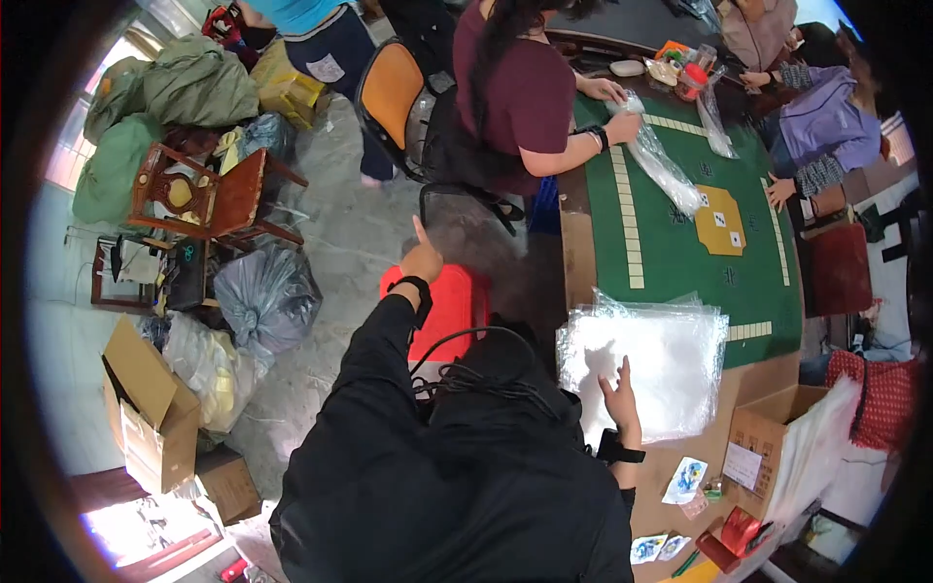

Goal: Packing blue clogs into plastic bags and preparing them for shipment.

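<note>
My left hand (424, 257) is stretched forward over a red plastic stool (439, 309), apart from the table. Its index finger points ahead and nothing shows in it; the other fingers are partly hidden. Over a stack of clear plastic bags (671, 360) at the table's near left edge is my right hand (620, 400), fingers spread and holding nothing. Whether it touches the bags I cannot tell. The stack overlaps the green mahjong mat (680, 272), where rows of pale tiles (627, 219) lie along the sides. Both my wrists wear black bands.
A person in a maroon shirt (515, 87) handles a long clear plastic bag (666, 170) across the table. Another in purple (826, 131) rests a hand on the mat. An open cardboard box (763, 442) stands right; a tipped wooden chair (238, 199) and filled bags (267, 301) lie left.
</note>
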{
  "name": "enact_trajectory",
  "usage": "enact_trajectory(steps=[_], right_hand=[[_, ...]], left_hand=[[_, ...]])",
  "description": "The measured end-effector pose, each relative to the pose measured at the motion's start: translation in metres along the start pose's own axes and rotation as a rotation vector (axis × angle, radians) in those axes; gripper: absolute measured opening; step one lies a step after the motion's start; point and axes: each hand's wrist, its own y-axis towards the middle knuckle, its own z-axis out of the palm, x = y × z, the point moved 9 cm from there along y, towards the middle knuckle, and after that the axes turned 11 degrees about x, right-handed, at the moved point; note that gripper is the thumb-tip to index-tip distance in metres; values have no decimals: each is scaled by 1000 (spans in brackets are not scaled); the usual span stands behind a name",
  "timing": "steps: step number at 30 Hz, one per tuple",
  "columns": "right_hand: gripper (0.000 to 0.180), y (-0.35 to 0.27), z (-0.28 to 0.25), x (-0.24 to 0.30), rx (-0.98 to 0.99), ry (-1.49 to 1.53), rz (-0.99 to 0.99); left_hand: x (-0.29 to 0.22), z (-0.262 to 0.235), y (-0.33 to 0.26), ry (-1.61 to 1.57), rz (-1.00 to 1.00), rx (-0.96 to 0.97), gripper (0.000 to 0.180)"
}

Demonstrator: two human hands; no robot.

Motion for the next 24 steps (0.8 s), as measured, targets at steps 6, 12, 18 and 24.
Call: enact_trajectory(steps=[6, 12, 18, 24], right_hand=[[75, 4, 2, -6, -13, -17, -44], [74, 0, 5, 4, -12, -40, -25], [70, 11, 7, -1, -64, -151, -119], [70, 22, -1, -4, -37, -220, -49]], left_hand=[[-13, 6, -17, 49, -3, 96, 99], [-21, 0, -9, 54, 84, -12, 96], [-60, 50, -2, 345, 340, 279, 50], [-204, 101, -86, 332, 1044, 491, 39]])
